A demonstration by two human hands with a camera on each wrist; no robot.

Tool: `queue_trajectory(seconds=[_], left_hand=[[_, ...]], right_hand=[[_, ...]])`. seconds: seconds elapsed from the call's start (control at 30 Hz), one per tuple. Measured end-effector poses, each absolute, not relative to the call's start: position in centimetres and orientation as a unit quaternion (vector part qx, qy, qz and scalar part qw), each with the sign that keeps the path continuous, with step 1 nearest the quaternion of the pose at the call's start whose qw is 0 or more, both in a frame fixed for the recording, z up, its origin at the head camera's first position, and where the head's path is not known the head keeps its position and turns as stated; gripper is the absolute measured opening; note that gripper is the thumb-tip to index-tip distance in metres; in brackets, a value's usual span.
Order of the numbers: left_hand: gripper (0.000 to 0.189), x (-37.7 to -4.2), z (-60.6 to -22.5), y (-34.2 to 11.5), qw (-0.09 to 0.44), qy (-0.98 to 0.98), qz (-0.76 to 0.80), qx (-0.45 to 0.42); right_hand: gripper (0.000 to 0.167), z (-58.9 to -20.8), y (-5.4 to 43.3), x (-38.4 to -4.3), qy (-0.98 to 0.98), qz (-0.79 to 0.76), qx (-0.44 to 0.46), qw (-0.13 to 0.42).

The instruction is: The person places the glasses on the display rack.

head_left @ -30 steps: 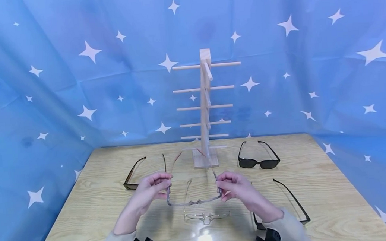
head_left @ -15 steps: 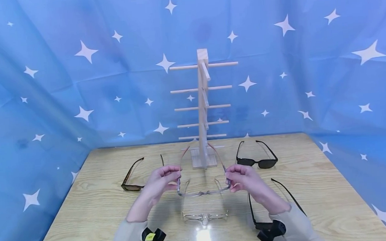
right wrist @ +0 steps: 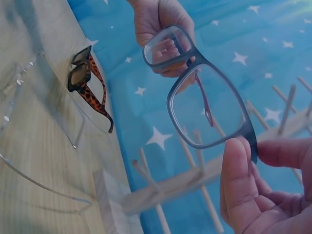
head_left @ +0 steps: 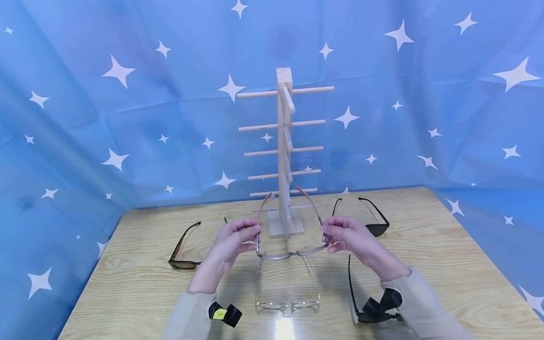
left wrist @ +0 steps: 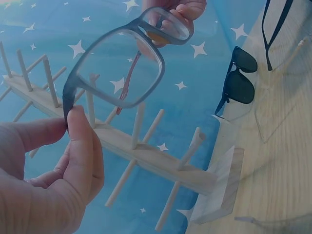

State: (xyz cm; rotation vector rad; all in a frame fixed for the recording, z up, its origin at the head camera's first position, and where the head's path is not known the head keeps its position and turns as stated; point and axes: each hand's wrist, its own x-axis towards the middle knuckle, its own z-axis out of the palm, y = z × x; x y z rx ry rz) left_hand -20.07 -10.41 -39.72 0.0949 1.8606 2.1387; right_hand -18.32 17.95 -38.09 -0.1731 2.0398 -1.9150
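Observation:
Both hands hold up one pair of eyeglasses (head_left: pixel 274 256) with a grey-blue frame, clear lenses and reddish temple tips. My left hand (head_left: pixel 232 242) pinches the left temple near its hinge between thumb and fingers. On the other side, my right hand (head_left: pixel 350 240) pinches the right temple the same way. The temples are unfolded and point away, toward the wooden display rack (head_left: pixel 282 164) with its rows of pegs. In the head view the temple tips overlap the lower part of the rack's post. The left wrist view shows the frame front (left wrist: pixel 129 106) raised above the tabletop.
Thin wire-framed glasses (head_left: pixel 287 307) lie on the wooden table (head_left: pixel 121 317) below the hands. Tortoiseshell sunglasses (head_left: pixel 184 264) lie at the left, black sunglasses (head_left: pixel 377 229) at the back right. Another black pair (head_left: pixel 351 285) is partly under the right forearm. A starred blue curtain (head_left: pixel 178 118) hangs behind.
Both hands have carried the eyeglasses forward and upward, closer to the rack. They have also shifted to the right, bringing the temples to either side of the post in the head view.

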Motion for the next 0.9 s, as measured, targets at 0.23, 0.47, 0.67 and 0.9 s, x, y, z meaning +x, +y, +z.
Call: queue_trajectory(seconds=[0.23,0.47,0.67,0.9], left_hand=[[0.024,-21.7,-39.0,-10.0,0.153,0.632,0.759,0.010],[0.020,-23.3,-38.7,-9.9,0.153,0.624,0.766,-0.008],[0.028,-24.7,-38.7,-9.6,0.137,0.611,0.779,-0.033],[0.033,-25.8,-38.9,-9.1,0.115,0.593,0.793,-0.078]], right_hand=[[0.012,-37.5,18.0,-20.4,0.713,-0.677,-0.045,0.180],[0.008,-37.1,17.9,-22.5,0.710,-0.680,-0.029,0.183],[0.014,-37.2,17.7,-24.2,0.707,-0.682,-0.012,0.184],[0.018,-37.2,17.5,-25.7,0.703,-0.689,0.010,0.177]])
